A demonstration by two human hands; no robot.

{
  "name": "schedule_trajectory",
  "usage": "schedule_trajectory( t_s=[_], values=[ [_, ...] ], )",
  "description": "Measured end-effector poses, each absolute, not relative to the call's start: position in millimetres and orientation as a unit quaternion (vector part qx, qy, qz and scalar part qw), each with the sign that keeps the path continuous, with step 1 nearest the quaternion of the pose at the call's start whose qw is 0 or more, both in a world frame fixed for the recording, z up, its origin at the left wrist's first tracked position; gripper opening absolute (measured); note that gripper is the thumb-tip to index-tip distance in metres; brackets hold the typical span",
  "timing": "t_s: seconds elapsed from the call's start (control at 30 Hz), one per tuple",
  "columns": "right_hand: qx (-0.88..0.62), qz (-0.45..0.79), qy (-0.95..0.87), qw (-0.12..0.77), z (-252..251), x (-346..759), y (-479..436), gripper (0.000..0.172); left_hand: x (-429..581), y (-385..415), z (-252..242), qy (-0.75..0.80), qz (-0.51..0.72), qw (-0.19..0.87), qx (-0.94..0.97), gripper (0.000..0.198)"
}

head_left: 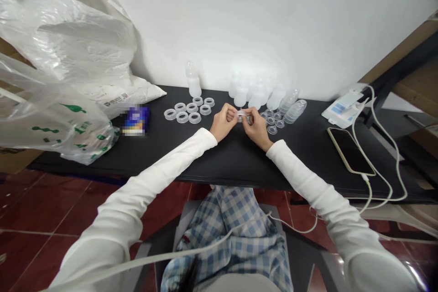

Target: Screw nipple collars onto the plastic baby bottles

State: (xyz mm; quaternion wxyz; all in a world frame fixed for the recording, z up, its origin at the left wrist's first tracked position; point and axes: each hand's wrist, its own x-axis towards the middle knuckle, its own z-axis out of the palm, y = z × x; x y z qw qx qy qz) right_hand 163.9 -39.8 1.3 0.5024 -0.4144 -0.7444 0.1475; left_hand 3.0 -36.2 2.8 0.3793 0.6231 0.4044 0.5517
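Observation:
Above the middle of the black table, my left hand [224, 121] and my right hand [255, 127] pinch one translucent plastic collar ring [241, 113] from its two sides. A small clear tip shows just above the ring; it looks like a bottle nipple, partly hidden by my fingers. To the left lie several similar collar rings [182, 117]. Close to my right hand are several small clear nipples [272, 129], with stacked clear caps [294, 112] beyond them. Behind my hands stand several whitish bottles [258, 96].
One bottle with a clear cap [194, 83] stands against the wall. Large plastic bags [78, 114] and a blue packet [136, 119] occupy the left side. At right lie a phone [351, 150] on a white cable [393, 146] and a white-blue packet [342, 108]. A cable crosses my lap.

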Motion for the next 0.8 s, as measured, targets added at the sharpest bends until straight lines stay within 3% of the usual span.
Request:
schedule_trajectory(
  t_s=[0.3, 0.8],
  values=[
    [-0.384, 0.175, -0.76, 0.494, -1.1, 167.2, -36.7, 0.032, 3.7, -27.9, -7.0, 0.349, 0.558, 0.494, 0.568, 0.033],
    [-0.404, 0.253, -0.695, 0.539, -0.1, 159.0, -43.2, 0.03, 3.1, -28.3, -3.9, 0.354, 0.557, 0.502, 0.559, 0.034]
  ],
)
